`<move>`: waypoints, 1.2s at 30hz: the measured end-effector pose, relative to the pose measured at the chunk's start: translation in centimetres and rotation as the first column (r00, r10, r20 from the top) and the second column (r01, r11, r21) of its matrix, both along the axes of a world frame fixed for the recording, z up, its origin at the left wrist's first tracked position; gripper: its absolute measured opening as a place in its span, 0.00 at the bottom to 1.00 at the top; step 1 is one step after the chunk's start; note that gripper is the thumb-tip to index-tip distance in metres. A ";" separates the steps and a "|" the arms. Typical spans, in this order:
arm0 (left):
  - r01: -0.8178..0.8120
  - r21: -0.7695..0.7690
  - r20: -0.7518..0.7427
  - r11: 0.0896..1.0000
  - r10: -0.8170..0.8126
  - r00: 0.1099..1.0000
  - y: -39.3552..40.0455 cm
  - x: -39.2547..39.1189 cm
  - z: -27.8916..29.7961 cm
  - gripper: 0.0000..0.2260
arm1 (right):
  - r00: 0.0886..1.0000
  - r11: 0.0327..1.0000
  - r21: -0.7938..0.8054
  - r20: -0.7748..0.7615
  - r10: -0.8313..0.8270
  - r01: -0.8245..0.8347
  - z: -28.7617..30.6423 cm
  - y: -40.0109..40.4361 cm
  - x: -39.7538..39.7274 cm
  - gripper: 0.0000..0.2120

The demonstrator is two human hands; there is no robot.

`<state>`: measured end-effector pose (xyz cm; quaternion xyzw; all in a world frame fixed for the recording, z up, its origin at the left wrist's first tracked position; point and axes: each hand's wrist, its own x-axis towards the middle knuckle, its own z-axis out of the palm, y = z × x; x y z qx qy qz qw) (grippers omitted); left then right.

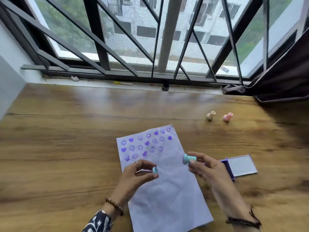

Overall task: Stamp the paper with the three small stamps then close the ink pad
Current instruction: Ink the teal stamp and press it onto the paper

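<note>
Stamp (189,159) pinched sideways in right hand (203,166), mid frame; cap (155,169) pinched in left hand (140,173), just left, facing stamp.

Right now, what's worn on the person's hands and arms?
Left hand: thin ring on one finger, brown beaded bracelet at the wrist, dark sleeve with a white floral print. Right hand: no sleeve visible, dark thread band with loose ends around the wrist.

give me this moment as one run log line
left hand: holds teal cap | right hand: holds teal stamp | paper: stamped | ink pad: open
</note>
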<state>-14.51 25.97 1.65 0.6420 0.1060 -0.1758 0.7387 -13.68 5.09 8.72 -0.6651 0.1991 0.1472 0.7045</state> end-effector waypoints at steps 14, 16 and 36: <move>0.018 -0.061 0.066 0.998 -0.014 0.998 -8.0 -1.0 3.9 0.11 | 0.941 0.925 -0.329 0.210 0.267 -0.190 1.6 -4.0 -2.5 0.13; 0.020 -0.044 0.091 0.999 -0.016 0.996 -8.9 -1.0 4.2 0.10 | 0.935 0.920 -0.340 0.220 0.278 -0.194 1.6 -4.9 -2.6 0.13; -0.112 -0.108 0.214 0.988 0.133 0.968 -15.6 1.2 2.9 0.12 | 0.974 0.996 0.073 0.223 0.041 -0.058 -0.2 -10.3 -0.1 0.13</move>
